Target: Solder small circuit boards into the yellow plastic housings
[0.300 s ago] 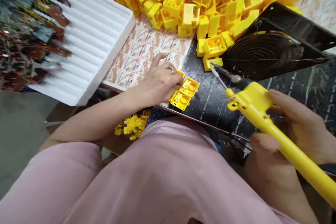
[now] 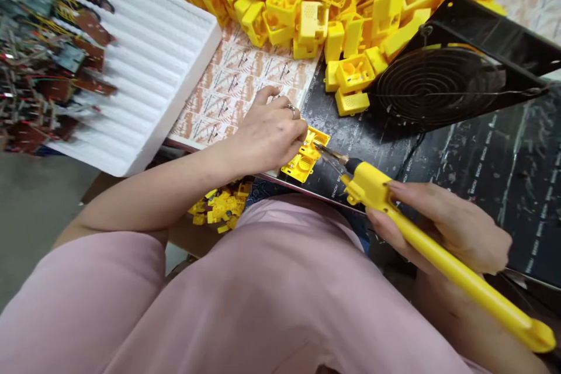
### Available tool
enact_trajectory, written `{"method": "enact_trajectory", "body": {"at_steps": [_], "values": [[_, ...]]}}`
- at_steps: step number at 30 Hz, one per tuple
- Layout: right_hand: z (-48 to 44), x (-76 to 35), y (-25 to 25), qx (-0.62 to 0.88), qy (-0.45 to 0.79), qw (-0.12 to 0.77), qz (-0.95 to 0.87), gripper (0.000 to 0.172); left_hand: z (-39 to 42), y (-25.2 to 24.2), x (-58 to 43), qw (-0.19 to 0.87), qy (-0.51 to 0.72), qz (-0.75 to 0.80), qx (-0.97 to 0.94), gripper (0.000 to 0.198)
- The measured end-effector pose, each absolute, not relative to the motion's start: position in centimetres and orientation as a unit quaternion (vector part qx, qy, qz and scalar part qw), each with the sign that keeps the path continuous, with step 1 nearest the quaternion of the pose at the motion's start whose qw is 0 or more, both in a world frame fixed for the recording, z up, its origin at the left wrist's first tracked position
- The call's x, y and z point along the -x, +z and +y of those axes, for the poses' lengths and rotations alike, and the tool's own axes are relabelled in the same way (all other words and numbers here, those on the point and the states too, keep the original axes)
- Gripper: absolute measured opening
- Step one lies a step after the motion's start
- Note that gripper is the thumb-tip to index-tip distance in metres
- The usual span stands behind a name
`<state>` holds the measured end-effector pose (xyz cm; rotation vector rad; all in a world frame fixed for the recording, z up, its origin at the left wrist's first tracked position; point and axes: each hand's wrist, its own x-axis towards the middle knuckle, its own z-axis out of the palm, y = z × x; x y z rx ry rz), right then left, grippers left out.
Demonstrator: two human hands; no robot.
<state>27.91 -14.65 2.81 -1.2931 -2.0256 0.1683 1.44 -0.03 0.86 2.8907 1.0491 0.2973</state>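
Two yellow plastic housings (image 2: 300,167) lie side by side at the front edge of the black bench mat, open side up, with small parts inside. My left hand (image 2: 274,131), a ring on one finger, is closed with its fingertips on the upper left of these housings and hides part of them. In my right hand (image 2: 447,228) is a yellow soldering iron (image 2: 421,239), gripped near its front end. Its metal tip and thin feed tube point left, and the tip is at the upper housing. Whether it touches is too small to tell.
A large heap of yellow housings (image 2: 284,3) fills the back. To its right a black fan (image 2: 432,90) leans on the black mat (image 2: 473,169). A white foam tray (image 2: 175,41) with wired circuit boards (image 2: 52,76) stands at left. More yellow parts (image 2: 225,207) lie below the table edge.
My right hand has brought the soldering iron left and down, from beside the heap to the housings. My left hand has stayed almost in place on them.
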Motion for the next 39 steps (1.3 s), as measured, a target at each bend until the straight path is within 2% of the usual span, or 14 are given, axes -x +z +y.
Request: {"method": "enact_trajectory", "body": {"at_steps": [3,10,13,16,19,25,30,34,37,39], "values": [[-14.0,-27.0,3.2,0.434,0.047,0.389,-0.812,0.038,0.4,1.3,-1.6,0.026,0.073,0.316,-0.945,0.022],[-13.6,-26.6,3.9,0.407,0.069,0.37,-0.832,0.031,1.1,2.0,-2.3,0.001,0.013,0.294,-0.956,0.024],[-13.7,-26.0,5.0,0.415,0.086,0.327,-0.845,0.025,1.3,1.8,-2.4,0.015,0.02,0.297,-0.955,0.019],[-13.9,-25.6,6.1,0.425,0.107,0.297,-0.848,0.026,1.4,1.6,-2.4,0.04,0.036,0.305,-0.951,0.018],[-14.1,-26.4,6.3,0.44,0.102,0.318,-0.833,0.031,1.3,1.7,-2.3,0.052,0.047,0.314,-0.947,0.018],[-13.7,-28.3,5.0,0.397,0.094,0.303,-0.861,0.021,1.3,2.0,-2.4,0.036,0.012,0.303,-0.952,0.02],[-13.7,-26.6,4.9,0.425,0.087,0.348,-0.831,0.024,1.3,2.0,-2.1,0.03,0.011,0.294,-0.955,0.02],[-13.2,-25.9,5.3,0.411,0.11,0.314,-0.849,0.017,1.1,2.2,-1.9,0.002,-0.004,0.284,-0.959,0.019],[-12.7,-26.2,5.3,0.39,0.069,0.306,-0.866,0.018,1.1,2.3,-2.0,0.0,-0.003,0.29,-0.957,0.018],[-12.6,-26.6,5.4,0.357,0.036,0.33,-0.873,0.019,1.1,2.3,-2.2,0.011,0.0,0.297,-0.955,0.017]]}}
